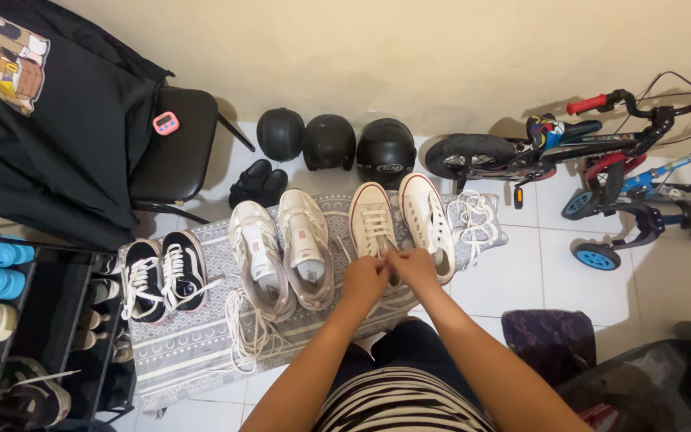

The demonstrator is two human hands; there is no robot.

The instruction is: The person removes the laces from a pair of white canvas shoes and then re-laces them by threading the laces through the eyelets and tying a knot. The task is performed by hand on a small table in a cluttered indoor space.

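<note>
We are looking down at a patterned grey mat [193, 352] spread on the white tiled floor, carrying three pairs of shoes in a row. Our left hand [364, 282] and right hand [415, 266] are meeting over the near end of the left cream canvas sneaker [372, 220], which is lying toward the right end of the mat with its toe pointing at the far edge. Both hands are pinching closed on the white lace ends [383, 254] at the top eyelets, fingertips touching or nearly so; we cannot tell which hand is holding which strand. The matching right cream sneaker [427, 218] is sitting just beside it, unlaced as far as we can see, with a loose white lace [473, 220] bundled at the mat's far right corner. At mid-mat we are noting a beige sneaker pair [281, 252] with slack laces trailing toward the near edge, and at the left end a black sneaker pair [163, 276] with white laces. Beyond the far edge, three black helmets [329, 144] are resting against the wall; a child's bicycle [553, 152] is standing to the right, a shoe rack [9, 336] to the left.
</note>
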